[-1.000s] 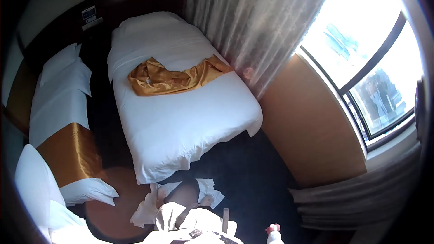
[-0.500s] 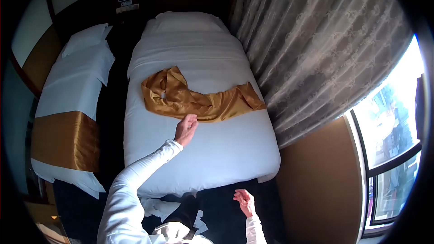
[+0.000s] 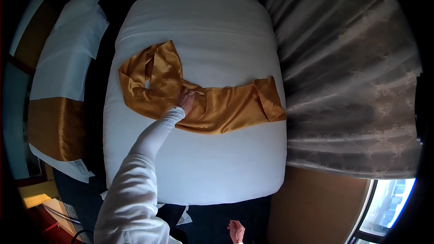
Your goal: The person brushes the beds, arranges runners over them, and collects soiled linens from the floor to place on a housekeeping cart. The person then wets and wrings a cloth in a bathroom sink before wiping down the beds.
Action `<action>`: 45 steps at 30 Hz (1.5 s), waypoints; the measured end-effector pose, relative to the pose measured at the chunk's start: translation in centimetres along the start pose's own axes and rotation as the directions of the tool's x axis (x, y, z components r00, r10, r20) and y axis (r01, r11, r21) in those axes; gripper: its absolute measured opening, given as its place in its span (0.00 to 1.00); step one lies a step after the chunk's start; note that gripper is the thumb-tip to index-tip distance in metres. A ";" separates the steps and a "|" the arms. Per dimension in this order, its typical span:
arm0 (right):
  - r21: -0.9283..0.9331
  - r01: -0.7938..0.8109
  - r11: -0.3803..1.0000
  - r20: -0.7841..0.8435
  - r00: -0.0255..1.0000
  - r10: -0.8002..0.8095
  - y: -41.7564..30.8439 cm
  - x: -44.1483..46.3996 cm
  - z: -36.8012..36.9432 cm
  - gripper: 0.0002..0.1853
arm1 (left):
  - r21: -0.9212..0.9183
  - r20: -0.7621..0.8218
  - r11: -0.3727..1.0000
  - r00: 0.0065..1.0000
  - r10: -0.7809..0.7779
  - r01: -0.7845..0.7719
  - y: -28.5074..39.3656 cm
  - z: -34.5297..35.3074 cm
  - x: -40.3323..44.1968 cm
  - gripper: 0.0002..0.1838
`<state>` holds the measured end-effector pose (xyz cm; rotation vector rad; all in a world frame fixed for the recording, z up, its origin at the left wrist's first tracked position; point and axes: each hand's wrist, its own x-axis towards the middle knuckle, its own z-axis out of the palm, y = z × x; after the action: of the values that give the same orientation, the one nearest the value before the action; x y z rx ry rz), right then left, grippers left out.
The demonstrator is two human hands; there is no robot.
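Note:
A crumpled gold satin bed runner (image 3: 226, 110) lies across the white bed (image 3: 226, 167). Its left part is bunched into a loop with a small gap of white showing through, and its right end is folded over near the bed's edge. My left hand (image 3: 186, 100) is on the middle of the runner, its fingers closed on a fold of the satin; the fingertips are partly hidden by the cloth. Low in the view, past the foot of the bed, my right hand (image 3: 236, 231) hangs with loosely bent fingers and holds nothing.
A narrower bed (image 3: 58, 77) with a flat gold runner (image 3: 56, 126) stands to the left, across a dark gap. Patterned curtains (image 3: 343, 90) hang along the right side, above a brown panel (image 3: 312, 203) and a window (image 3: 391, 203). White scraps (image 3: 184, 217) lie on the dark floor.
My left hand has moved forward from the runner's near edge onto its middle and closed on the cloth. My right hand sits lower in view. The camera has tipped down and closer to the bed.

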<state>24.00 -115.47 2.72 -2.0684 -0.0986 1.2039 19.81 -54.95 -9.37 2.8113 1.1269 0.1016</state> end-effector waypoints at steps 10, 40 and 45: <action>-0.491 0.832 0.258 0.266 0.426 -0.865 -29.5 25.1 13.1 0.11 | -0.478 -0.607 0.809 0.537 -0.585 0.341 -24.6 -18.3 -18.8 0.17; -0.218 0.950 -0.224 0.728 0.005 -0.686 -37.3 27.1 24.6 0.09 | -0.533 0.119 0.839 0.973 0.199 -0.107 -10.7 -6.1 -5.5 0.08; -0.402 0.796 -0.452 0.796 0.059 -0.602 -34.3 18.9 15.5 0.10 | -0.395 0.468 0.915 0.838 0.282 -0.087 -11.8 -11.3 -10.9 0.11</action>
<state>32.09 -74.23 5.76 -1.5818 -2.5034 0.1466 2.64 -53.13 0.12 2.3872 0.6259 -0.3776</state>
